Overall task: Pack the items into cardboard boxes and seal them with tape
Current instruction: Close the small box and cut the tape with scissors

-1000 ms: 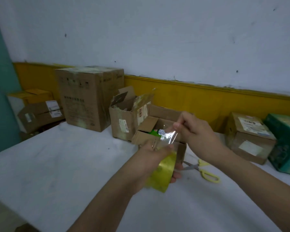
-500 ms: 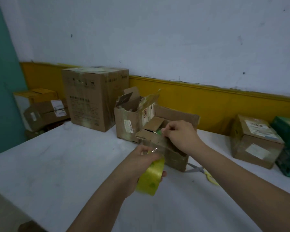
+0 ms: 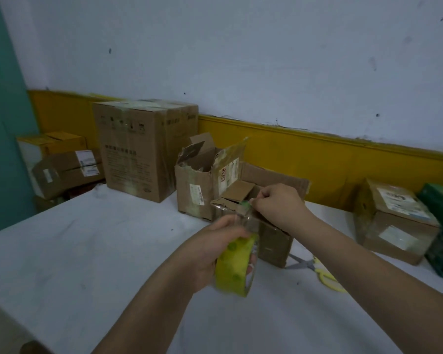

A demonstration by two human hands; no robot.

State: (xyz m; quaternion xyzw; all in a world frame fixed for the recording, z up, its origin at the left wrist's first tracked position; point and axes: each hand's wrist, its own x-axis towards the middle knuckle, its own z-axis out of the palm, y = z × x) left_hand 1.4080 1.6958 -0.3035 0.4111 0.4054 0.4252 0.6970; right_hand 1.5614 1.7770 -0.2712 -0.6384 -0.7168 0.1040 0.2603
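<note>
I had the roll of yellow tape (image 3: 237,264) in my left hand (image 3: 212,254), fingers curled shut around its rim, held in the air over the near middle of the white desk (image 3: 87,251). My right hand (image 3: 276,204) was pinched closed on the free end of the clear strip (image 3: 246,215), up at the near flap of the small open cardboard box (image 3: 274,241), which sat just beyond the roll with its flaps not yet folded down; something green showed at the opening, too small for me to name. The strip ran stretched between my two hands and looked thin and glossy, so I judged it would be light, limp and quick to stick to itself or to my fingers if I let it go slack. The roll I took to be stiff and light, best gripped across its outer face with a finger through the core so it could turn. The box looked worn and soft at the corners, likely to give under a press, so I thought it wiser to bear down on a flap near its fold than at its loose edge. The yellow-handled scissors (image 3: 320,270) lay on the desk to the right of the box, partly behind my right forearm. A torn open box (image 3: 195,192) and a tall sealed carton (image 3: 141,152) stood farther back on the left.
</note>
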